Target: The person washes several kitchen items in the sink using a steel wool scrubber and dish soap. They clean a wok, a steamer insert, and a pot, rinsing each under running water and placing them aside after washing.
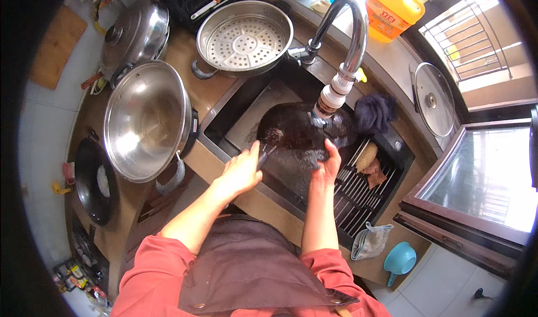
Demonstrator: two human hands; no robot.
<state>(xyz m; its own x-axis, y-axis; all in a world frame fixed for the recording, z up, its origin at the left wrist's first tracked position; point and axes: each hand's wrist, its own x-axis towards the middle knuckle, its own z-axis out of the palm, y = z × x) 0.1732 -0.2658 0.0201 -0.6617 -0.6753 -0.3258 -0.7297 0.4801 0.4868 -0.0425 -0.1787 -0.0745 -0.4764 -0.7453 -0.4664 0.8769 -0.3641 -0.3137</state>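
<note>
A dark, wet pan (294, 126) is tilted in the black sink (218, 134), under water from the faucet's white spray head (332, 94). My left hand (239, 176) is at the pan's near left side, its index finger and thumb around a short dark handle (264, 157). At the near right my right hand (328, 161) grips the rim, thumb up over the dark surface. Water runs off the near edge between my hands. A brownish rough patch (274, 135) shows on the pan's left part; I cannot tell what it is. The fingers beneath the pan are hidden.
A steel steamer (245, 42) stands behind the sink and a large steel wok (145, 121) to its left. The sink's right rack (353, 191) holds a loofah-like scrubber (367, 157). A dark cloth (374, 113) lies on the rim. An open window (479, 182) juts in at right.
</note>
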